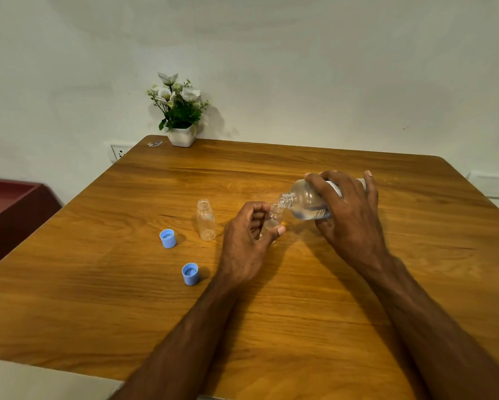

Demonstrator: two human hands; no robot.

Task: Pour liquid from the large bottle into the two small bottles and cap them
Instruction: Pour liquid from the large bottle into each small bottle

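My right hand (349, 215) grips the large clear bottle (306, 202), which lies tilted with its open mouth down to the left. That mouth sits right over the neck of a small clear bottle (273, 216), which my left hand (247, 241) holds upright on the wooden table (271, 327). The second small bottle (206, 220) stands open and apart, just left of my left hand. Two blue caps rest upside down on the table, one (167, 238) left of that bottle and one (190, 273) nearer me.
A white pot of flowers (180, 111) stands at the table's far left corner, against the wall. A dark red cabinet (14, 212) is off the table's left edge. A wall socket (120, 153) shows behind that corner.
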